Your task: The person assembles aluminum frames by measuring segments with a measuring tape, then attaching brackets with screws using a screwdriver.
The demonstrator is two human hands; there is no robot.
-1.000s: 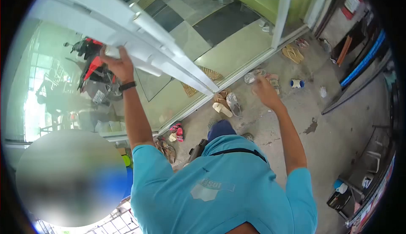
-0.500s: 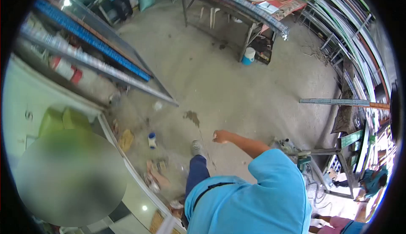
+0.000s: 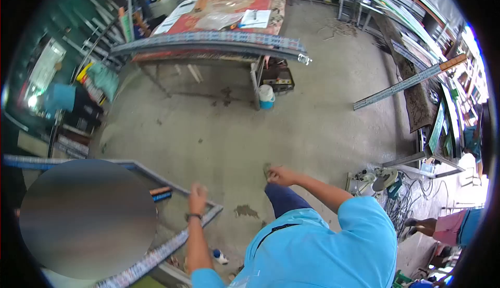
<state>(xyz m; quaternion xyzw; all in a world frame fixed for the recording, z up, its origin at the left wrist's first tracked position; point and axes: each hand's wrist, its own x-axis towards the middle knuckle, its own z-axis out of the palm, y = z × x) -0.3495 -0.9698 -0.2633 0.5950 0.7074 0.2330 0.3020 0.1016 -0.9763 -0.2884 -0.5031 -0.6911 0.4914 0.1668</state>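
My left hand (image 3: pixel 198 199), with a dark band at the wrist, hovers by the corner of a metal frame (image 3: pixel 211 212), overlapping it in this view. Its fingers look loosely curled, somewhat blurred, with nothing showing in them. In front of my body, my right hand (image 3: pixel 280 175) is closed in a loose fist above my forward foot, no object showing in it. Below my left arm, a small blue-and-white container (image 3: pixel 220 257) lies on the floor (image 3: pixel 208 142).
Long wrapped profiles (image 3: pixel 208 42) lie along the near edge of a red-topped worktable (image 3: pixel 271 20). A blue-and-white jug (image 3: pixel 266 97) stands by its leg. On the right, another profile (image 3: pixel 396 86) juts out from racks. Cables (image 3: pixel 403 205) lie near a person (image 3: pixel 450 225).
My view has swung left and I have moved forward. My left hand has come into view near the frame. The worktable looks closer; my right hand stays curled.
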